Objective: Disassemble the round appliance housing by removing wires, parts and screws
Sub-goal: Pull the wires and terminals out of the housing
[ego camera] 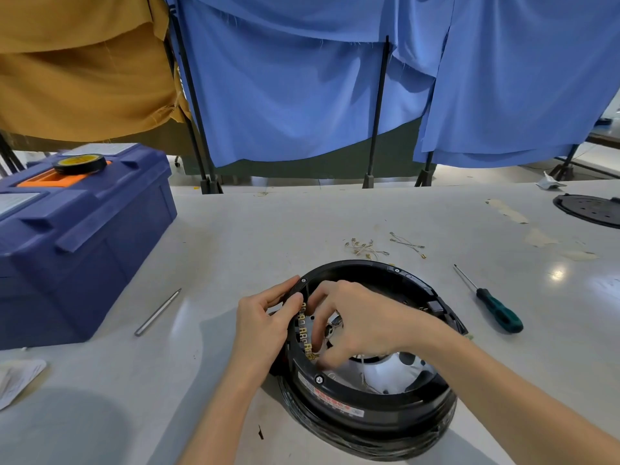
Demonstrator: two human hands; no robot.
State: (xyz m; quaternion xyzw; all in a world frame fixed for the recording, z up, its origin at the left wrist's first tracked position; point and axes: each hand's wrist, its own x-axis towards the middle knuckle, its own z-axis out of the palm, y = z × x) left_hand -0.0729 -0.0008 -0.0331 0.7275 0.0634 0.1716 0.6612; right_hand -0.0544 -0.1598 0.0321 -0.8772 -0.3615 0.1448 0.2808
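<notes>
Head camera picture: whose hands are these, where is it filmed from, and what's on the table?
No robot here: a person wears a camera on the head, looking down at their own hands. The left hand grips the rim of a round black housing on the table. The right hand reaches inside it; whether it holds anything is hidden. Loose wires lie behind, a screwdriver to the right, a metal rod and a blue toolbox with tape on it to the left.

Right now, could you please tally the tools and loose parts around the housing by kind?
Screwdriver: 1
Metal rod: 1
Toolbox: 1
Tape roll: 1
Wire clusters: 2
Black disc: 1
Total: 7
</notes>
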